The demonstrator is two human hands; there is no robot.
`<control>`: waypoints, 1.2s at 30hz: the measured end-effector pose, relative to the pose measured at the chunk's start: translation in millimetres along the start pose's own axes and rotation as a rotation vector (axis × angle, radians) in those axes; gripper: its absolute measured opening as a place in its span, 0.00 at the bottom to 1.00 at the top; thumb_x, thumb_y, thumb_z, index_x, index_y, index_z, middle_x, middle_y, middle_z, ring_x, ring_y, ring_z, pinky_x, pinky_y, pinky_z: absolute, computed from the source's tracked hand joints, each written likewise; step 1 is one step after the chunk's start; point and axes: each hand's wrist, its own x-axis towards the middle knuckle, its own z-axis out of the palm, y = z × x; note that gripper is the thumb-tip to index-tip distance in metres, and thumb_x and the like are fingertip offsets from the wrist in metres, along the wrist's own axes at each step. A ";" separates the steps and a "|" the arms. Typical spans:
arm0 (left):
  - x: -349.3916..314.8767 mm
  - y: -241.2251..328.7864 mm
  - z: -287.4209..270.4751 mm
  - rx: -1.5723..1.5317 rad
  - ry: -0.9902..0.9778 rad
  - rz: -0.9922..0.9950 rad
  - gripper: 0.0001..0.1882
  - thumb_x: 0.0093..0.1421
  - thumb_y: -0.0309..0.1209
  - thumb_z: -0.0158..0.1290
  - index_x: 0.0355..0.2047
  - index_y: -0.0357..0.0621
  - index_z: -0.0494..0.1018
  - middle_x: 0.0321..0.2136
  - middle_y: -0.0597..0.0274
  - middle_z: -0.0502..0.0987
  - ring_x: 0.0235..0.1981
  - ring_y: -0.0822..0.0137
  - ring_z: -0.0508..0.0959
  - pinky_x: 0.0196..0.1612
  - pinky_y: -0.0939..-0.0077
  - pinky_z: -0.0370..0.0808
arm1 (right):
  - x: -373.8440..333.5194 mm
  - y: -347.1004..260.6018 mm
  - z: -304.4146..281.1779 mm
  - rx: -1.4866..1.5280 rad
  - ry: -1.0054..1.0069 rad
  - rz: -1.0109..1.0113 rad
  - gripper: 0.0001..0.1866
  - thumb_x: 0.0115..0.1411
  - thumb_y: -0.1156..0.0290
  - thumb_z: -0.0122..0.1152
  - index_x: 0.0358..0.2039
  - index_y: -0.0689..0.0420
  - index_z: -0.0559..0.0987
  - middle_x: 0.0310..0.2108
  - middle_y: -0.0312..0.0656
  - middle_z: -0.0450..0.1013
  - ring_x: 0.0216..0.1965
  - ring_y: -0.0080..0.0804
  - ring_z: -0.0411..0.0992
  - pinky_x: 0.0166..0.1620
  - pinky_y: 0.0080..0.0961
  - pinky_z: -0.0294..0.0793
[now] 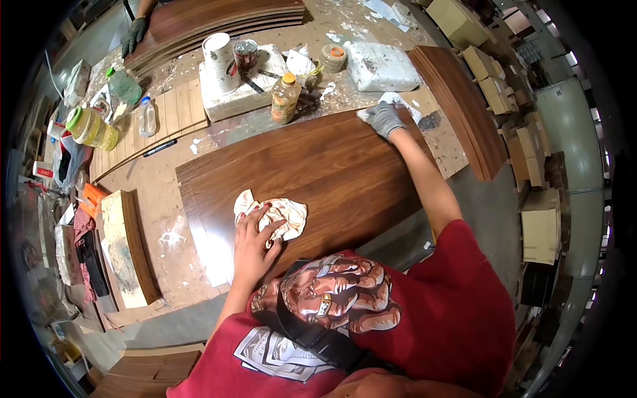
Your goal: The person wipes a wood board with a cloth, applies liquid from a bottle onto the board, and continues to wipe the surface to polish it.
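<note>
A stack of dark brown wood-grain boards [312, 166] lies on the worktable before me. My left hand [254, 242], bare and with red nails, grips a crumpled off-white cloth [290, 215] against the top board's near left part. Its fingers curve over the cloth from above. At the far right corner my right hand [385, 121], in a grey glove, is closed on a small white wad [363, 115] pressed to the board. Whether that wad is cloth or paper I cannot tell. Beyond that hand lies white crumpled paper [401, 103].
Behind the boards stand an orange-capped bottle [284, 103], a white container [220, 66] and a can [245, 54]. More boards [461, 109] lie at right. Bottles [124, 85] and a marker [160, 147] are at left. A co-worker's gloved hand [135, 34] rests far left.
</note>
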 end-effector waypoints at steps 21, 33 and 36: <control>-5.1 -9.0 -8.4 -0.175 0.047 0.064 0.18 0.54 0.31 0.59 0.47 0.53 0.79 0.59 0.57 0.69 0.61 0.51 0.69 0.67 0.51 0.62 | -33.9 -376.6 26.7 0.182 0.037 -0.518 0.19 0.64 0.55 0.55 0.34 0.56 0.86 0.36 0.53 0.80 0.42 0.55 0.76 0.50 0.46 0.74; -12.8 -19.3 1.4 -0.149 0.027 0.016 0.18 0.54 0.32 0.60 0.46 0.48 0.80 0.55 0.49 0.71 0.56 0.49 0.72 0.61 0.55 0.67 | -46.7 -474.6 58.0 0.648 0.150 -0.193 0.17 0.54 0.69 0.66 0.43 0.64 0.78 0.36 0.58 0.77 0.41 0.54 0.77 0.47 0.40 0.77; -11.8 -17.4 3.9 -0.079 0.071 0.057 0.18 0.54 0.33 0.60 0.47 0.48 0.80 0.55 0.48 0.71 0.57 0.48 0.71 0.61 0.56 0.66 | -43.9 -451.4 51.0 0.665 -0.014 -0.191 0.22 0.53 0.70 0.69 0.45 0.65 0.74 0.37 0.58 0.77 0.41 0.54 0.78 0.45 0.40 0.78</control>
